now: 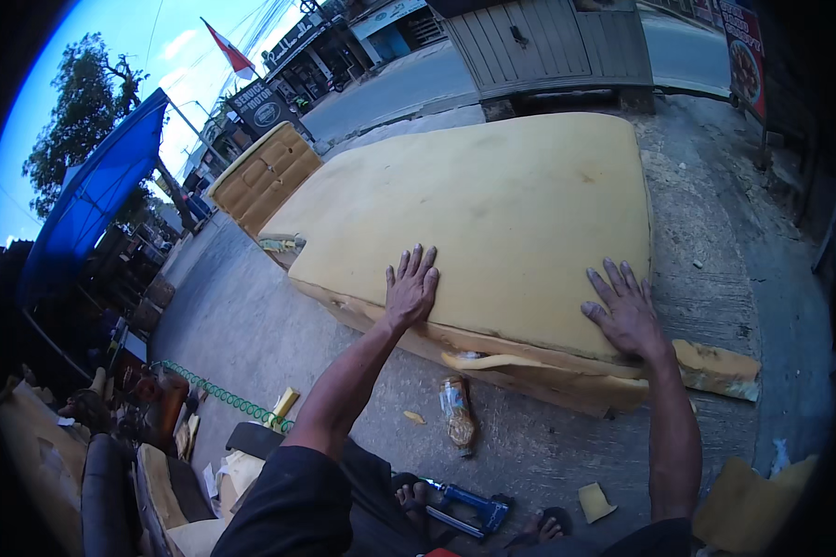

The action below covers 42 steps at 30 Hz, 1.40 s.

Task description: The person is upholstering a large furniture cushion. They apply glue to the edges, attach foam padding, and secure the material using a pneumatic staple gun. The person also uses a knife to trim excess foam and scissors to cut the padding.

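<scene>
A large yellow foam slab [492, 213] lies flat on top of a low bed-like base, its near edge toward me. My left hand [412, 286] rests on the slab close to that edge, fingers spread. Farther right, my right hand [627, 311] presses flat near the slab's right corner, fingers also apart. Neither hand holds anything. Below the slab's edge a loose foam strip [529, 365] sticks out, and another foam piece [715, 369] juts past the right corner. A tan tufted headboard [266, 176] stands at the far left end.
A plastic bottle [457, 415] lies on the concrete before me. A blue staple gun [474, 509] is by my feet, with a foam scrap [595, 502] nearby. At left are a green coiled hose [223, 397] and piled scraps. A wooden cabinet [553, 46] stands beyond the slab.
</scene>
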Tool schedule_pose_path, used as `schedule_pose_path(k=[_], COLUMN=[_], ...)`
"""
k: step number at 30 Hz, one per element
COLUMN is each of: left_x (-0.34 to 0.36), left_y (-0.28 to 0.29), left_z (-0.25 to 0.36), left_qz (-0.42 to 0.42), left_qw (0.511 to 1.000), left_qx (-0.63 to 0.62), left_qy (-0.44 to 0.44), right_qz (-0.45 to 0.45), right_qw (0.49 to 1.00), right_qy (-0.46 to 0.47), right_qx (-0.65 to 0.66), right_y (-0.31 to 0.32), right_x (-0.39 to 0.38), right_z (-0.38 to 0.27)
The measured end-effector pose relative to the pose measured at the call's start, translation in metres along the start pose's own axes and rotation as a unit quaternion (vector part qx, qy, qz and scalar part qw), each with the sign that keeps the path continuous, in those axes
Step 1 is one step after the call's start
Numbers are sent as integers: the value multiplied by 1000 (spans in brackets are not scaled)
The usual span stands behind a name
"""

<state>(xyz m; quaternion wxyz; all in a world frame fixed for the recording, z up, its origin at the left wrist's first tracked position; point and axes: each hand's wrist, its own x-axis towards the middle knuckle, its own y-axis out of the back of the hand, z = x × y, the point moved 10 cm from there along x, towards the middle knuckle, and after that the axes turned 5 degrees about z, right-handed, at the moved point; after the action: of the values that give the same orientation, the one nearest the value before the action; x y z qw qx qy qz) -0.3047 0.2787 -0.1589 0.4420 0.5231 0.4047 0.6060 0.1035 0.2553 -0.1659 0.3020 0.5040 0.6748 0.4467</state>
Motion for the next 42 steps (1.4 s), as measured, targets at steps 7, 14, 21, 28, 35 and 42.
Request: schedule_pose_path(k=[7, 14, 21, 28, 35, 42], left_x=[-3, -9, -47, -186, -180, -180], left_y=[3, 14, 4, 15, 0, 31], left_z=[-1, -1, -6, 21, 52, 28], left_qz=[3, 13, 99, 227, 205, 220], left_qw=[999, 998, 976, 913, 913, 911], left_qx=[-12, -22, -179, -315, -315, -327], left_qy=[-32, -51, -76, -125, -158, -123], right_qz=[21, 27, 152, 378, 304, 151], right_qw=[1000, 999, 987, 923, 950, 976], right_qy=[-23, -30, -59, -51, -66, -66], right_qx=[1, 8, 14, -55, 18, 141], right_y=[0, -3, 9, 21, -42, -100], right_x=[-6, 4, -28, -172, -209, -193], right_z=[-4, -3, -8, -68, -90, -116])
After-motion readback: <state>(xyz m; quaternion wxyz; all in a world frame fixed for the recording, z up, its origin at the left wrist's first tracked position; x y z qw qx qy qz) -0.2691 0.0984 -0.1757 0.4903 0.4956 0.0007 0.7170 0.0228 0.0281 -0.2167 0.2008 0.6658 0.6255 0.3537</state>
